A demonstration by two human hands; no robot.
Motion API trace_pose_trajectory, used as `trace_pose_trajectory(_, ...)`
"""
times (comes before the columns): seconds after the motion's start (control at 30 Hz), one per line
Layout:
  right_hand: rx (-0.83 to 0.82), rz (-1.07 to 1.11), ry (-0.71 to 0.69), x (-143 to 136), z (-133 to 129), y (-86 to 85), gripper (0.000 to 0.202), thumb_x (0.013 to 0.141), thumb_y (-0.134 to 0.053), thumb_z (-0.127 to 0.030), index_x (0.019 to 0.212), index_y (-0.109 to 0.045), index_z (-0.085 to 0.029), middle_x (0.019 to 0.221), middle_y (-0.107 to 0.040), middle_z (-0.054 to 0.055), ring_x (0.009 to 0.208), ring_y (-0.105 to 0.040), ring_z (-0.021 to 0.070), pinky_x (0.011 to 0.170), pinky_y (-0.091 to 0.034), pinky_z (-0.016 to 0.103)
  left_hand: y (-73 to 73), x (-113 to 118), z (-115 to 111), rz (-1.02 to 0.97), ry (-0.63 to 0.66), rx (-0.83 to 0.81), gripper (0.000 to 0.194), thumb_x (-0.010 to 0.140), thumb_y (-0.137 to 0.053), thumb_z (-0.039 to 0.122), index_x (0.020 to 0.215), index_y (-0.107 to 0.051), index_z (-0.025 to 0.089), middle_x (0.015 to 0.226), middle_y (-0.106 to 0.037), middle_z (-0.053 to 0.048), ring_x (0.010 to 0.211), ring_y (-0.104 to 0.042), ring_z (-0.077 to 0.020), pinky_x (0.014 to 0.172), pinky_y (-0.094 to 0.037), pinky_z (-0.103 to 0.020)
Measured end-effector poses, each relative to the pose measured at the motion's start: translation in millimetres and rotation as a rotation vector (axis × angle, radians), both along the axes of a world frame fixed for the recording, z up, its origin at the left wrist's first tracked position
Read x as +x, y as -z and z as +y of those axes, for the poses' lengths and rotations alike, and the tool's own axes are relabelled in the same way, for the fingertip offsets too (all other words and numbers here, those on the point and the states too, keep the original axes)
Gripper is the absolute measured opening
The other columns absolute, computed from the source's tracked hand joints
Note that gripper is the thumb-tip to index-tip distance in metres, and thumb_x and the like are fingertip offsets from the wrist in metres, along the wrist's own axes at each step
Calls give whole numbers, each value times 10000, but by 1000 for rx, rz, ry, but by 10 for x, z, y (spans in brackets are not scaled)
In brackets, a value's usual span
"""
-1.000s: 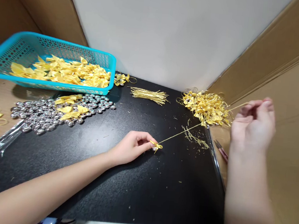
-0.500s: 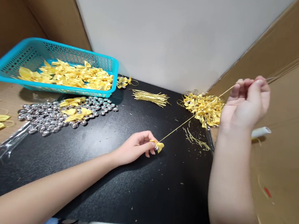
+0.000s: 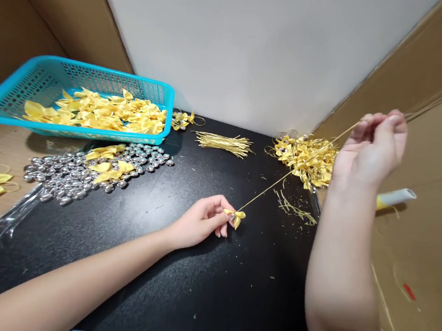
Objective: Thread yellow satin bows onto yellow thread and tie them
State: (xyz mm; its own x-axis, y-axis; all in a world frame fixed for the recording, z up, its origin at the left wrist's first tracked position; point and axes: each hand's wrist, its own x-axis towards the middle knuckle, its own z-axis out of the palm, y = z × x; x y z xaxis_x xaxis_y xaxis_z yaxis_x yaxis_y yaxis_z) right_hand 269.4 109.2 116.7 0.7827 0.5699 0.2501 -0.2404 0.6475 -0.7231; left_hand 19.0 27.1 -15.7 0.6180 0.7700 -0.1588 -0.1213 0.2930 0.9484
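Low over the black table, my left hand (image 3: 205, 219) pinches a small yellow ribbon bow (image 3: 238, 219) with a silver bell or bead at its middle. From the bow a thin gold cord (image 3: 268, 190) runs taut up to the right. My right hand (image 3: 373, 147), raised high at the right, has its fingers closed on the cord, and a loose end sticks out beyond them. Behind the cord lies a heap of finished-looking yellow bows (image 3: 304, 158) with cord loops. Cut cord scraps (image 3: 295, 207) are scattered just in front of that heap.
A blue basket (image 3: 70, 128) of yellow bows stands at the back left. Silver beads or bells (image 3: 62, 175) spread before it, with several bows on top. A bundle of gold cords (image 3: 223, 143) lies at the back. Cardboard walls (image 3: 436, 146) flank the table; a white tube (image 3: 397, 197) lies right.
My right hand has moved slightly right and up, still holding the cord taut. The bow in my left hand shows a little more; the view has shifted slightly.
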Motion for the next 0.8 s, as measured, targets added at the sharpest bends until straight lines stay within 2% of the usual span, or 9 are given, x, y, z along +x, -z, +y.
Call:
trace_pose_trajectory(0.17, 33, -17, -59, -21, 41, 89, 258, 945, -405, -66, 743, -537, -157, 603, -574, -63, 562, -620, 23, 592, -491, 120, -14, -25, 8, 5, 27, -18, 251, 841, -652, 344, 978, -639, 134, 787, -677, -33, 576, -555, -80, 562, -442, -208)
trace_pose_trajectory(0.3, 9, -83, -94, -66, 78, 178, 223, 930, -439, -81, 757, -544, -176, 659, -578, -46, 610, -619, 42, 616, -517, 164, -15, -50, 19, -3, 41, -76, 172, 788, -668, 279, 883, -676, 135, 776, -687, -41, 572, -561, -89, 541, -430, -204)
trace_pose_trajectory(0.4, -28, -115, -118, -92, 130, 268, 176, 916, -472, -101, 779, -536, -192, 703, -574, -44, 653, -619, 56, 649, -541, 203, -16, -57, 7, -54, 84, -194, 177, 746, -704, 275, 856, -694, 137, 730, -679, -37, 526, -531, -81, 508, -403, -201)
trace_pose_trajectory(0.57, -102, -127, -128, -85, 246, 449, 131, 926, -469, -143, 804, -497, -182, 715, -543, -56, 650, -615, 44, 666, -534, 196, -21, -63, -15, -160, 161, -364, 189, 703, -759, 291, 791, -719, 128, 698, -663, -56, 538, -525, -96, 512, -405, -215)
trace_pose_trajectory(0.8, -149, -94, -132, -106, 342, 599, 138, 929, -456, -128, 811, -492, -189, 688, -542, -69, 610, -609, 42, 663, -540, 206, -10, -105, -12, -161, 234, -347, 297, 644, -859, 332, 834, -733, 142, 713, -651, -30, 549, -527, -75, 530, -409, -192)
